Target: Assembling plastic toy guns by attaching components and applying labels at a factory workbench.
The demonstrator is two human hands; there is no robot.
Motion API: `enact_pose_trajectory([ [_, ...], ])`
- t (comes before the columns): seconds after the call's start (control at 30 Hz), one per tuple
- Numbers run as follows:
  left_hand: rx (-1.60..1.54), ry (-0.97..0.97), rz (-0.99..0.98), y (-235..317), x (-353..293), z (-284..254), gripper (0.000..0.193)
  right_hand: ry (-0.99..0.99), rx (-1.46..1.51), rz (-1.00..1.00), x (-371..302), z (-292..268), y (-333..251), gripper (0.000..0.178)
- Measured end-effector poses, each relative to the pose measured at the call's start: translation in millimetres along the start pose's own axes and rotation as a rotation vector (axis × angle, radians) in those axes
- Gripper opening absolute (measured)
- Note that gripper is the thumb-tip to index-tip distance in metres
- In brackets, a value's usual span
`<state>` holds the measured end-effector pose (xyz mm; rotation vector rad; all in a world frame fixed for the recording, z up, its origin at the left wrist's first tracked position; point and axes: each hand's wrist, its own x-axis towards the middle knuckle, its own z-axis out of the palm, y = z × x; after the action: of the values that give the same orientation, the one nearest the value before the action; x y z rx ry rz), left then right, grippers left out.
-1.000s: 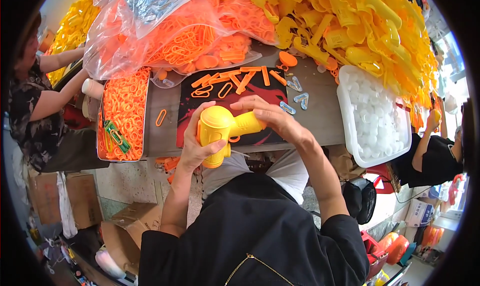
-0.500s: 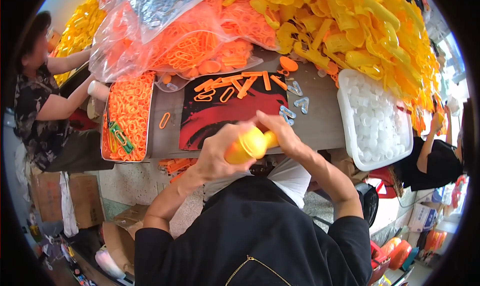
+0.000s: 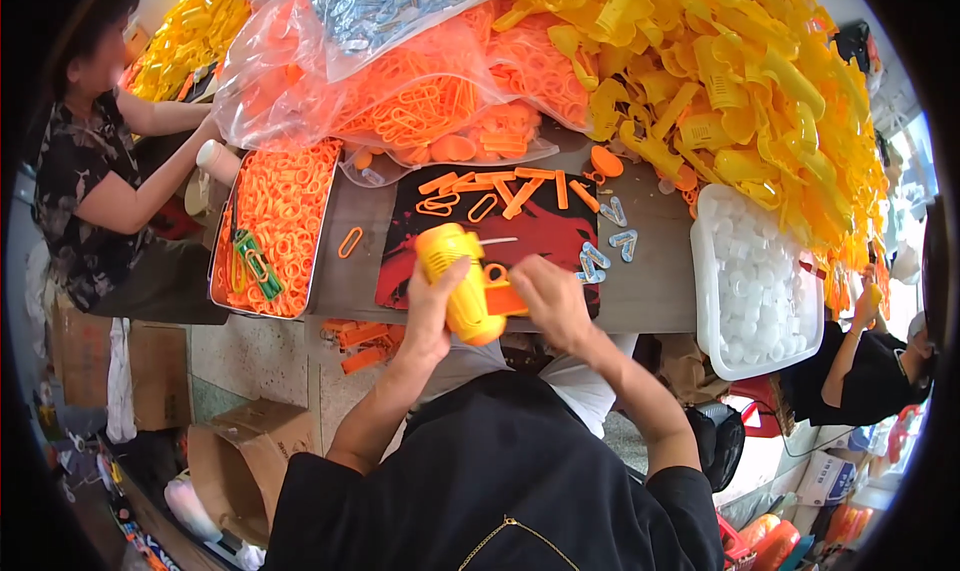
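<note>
A yellow toy that looks like a hair dryer [image 3: 464, 296], with slots at its far end, is held over the near edge of the mat. My left hand [image 3: 430, 311] is closed around the left side of its barrel. From the toy's right side sticks an orange handle-like part [image 3: 505, 299] with a small ring above it. My right hand [image 3: 556, 306] has its bent fingers closed on the outer end of that part; the fingertips are partly hidden. Beyond the hands, orange bars and loops [image 3: 512, 193] lie on the black and red mat [image 3: 400, 271].
Small blue-white pieces [image 3: 622, 243] lie right of the mat. A tray of orange rings [image 3: 285, 196] stands left, a white bin of translucent caps [image 3: 707, 301] right. Bagged orange parts [image 3: 400, 111] and heaped yellow shells [image 3: 730, 81] fill the far side. Another person [image 3: 90, 171] sits at left.
The yellow toy has turned from end-on to lengthwise, showing its slots and orange part. My right hand has drawn back from around it to that part's end. The view has shifted slightly.
</note>
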<state>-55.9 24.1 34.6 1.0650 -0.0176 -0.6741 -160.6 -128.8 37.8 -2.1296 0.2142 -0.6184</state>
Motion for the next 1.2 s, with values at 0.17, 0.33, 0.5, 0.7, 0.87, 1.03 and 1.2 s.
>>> enact_pose_trajectory([
  [0.17, -0.104, 0.046, 0.076, 24.0, -9.8, -33.4, 0.046, 0.182, -0.121, 0.084, 121.8, -15.6, 60.8, 0.018],
  [0.33, -0.085, 0.062, 0.072, 14.2, -19.1, -65.1, 0.044, 0.243, -0.410, -0.177, 215.3, -7.1, 85.2, 0.015],
  [0.5, -0.059, 0.090, 0.062, 11.6, -22.8, -62.2, 0.043, 0.240, -0.799, -0.208, 267.0, 16.0, 100.5, 0.013],
  [0.7, -0.130, 0.083, 0.076, 22.1, -29.5, -62.6, 0.044, 0.292, -0.377, -0.231, 242.2, 4.0, 94.4, 0.017],
  [0.87, -0.097, -0.031, 0.173, 26.9, -9.0, -45.3, 0.058, 0.198, 0.638, 0.360, 141.2, -14.5, 60.2, 0.025],
  [1.03, 0.019, -0.119, 0.154, 32.3, 15.2, -2.4, 0.066, 0.051, 1.163, 0.534, 65.8, -24.8, 43.2, 0.035],
  [1.2, 0.165, -0.193, 0.173, 20.4, 15.4, 19.6, 0.073, -0.007, 1.068, 0.546, 43.0, -31.8, 18.6, 0.039],
])
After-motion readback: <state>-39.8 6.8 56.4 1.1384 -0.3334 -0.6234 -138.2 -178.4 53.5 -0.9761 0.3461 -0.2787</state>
